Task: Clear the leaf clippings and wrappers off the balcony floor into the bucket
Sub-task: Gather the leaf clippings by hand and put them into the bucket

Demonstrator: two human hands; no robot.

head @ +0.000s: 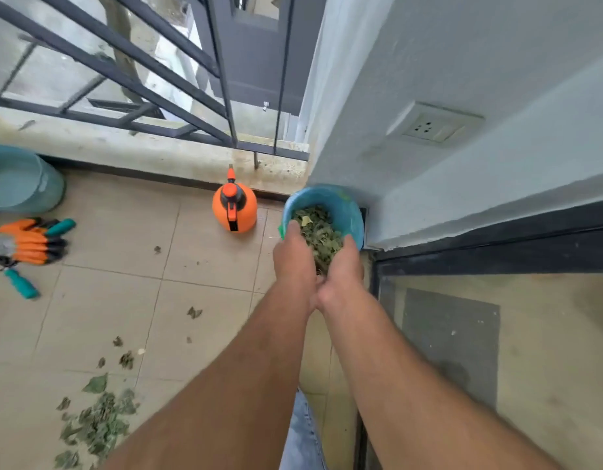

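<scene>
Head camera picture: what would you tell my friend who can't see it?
A left hand and right hand, side by side, are at the mouth of a blue bucket holding leaf clippings. On the tiled floor lie loose clippings; an orange sprayer stands beside the bucket.

Blue plastic bucket, upright in the far right corner against the wall, partly filled with dry green leaf clippings, loose pile of more on the tiled floor near left, stray bits scattered between pile and bucket
</scene>
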